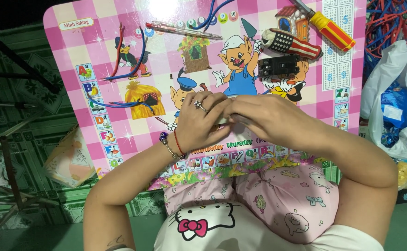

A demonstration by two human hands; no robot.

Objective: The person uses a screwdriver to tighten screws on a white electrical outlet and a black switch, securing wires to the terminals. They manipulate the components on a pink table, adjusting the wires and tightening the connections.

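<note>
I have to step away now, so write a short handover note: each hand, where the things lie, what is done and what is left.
Left hand and right hand: closed together over a small pale part at the near middle of the pink picture table; too hidden to tell what it is.
On the table beyond the hands: black switch block, striped-handle tool, yellow and red screwdriver, clear pen, loose red and blue wires.
Done: nothing the view can confirm.
Left: the tools and the black block lie untouched.

screwdrivers point(305, 32) behind hands point(231, 121), on table point(73, 42)
</note>
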